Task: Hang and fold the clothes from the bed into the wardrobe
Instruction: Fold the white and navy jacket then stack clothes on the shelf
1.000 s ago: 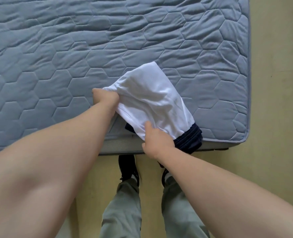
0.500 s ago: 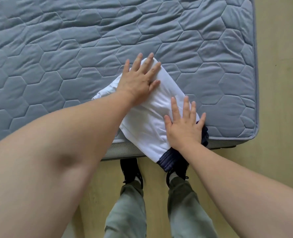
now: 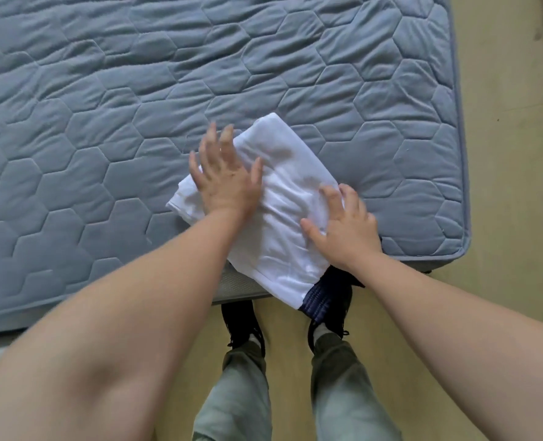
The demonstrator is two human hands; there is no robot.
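A folded white garment [image 3: 283, 192] lies at the near edge of the blue quilted mattress [image 3: 136, 90], its near end hanging over the side. A dark navy ribbed garment [image 3: 319, 300] sticks out from under that end. My left hand [image 3: 225, 183] rests flat on the white garment's left part, fingers spread and blurred. On its right edge my right hand [image 3: 343, 224] presses with the fingers slightly bent. The wardrobe is out of view.
The mattress's right edge [image 3: 458, 154] borders a strip of yellowish floor [image 3: 512, 186]. My legs in grey-green trousers [image 3: 235, 393] and black shoes [image 3: 241, 323] stand on the floor close to the bed's near side.
A second ago both hands gripped the white garment's edges; then they flattened on top of it. Since half a second ago my left hand has slid left and my right hand's fingers have bent.
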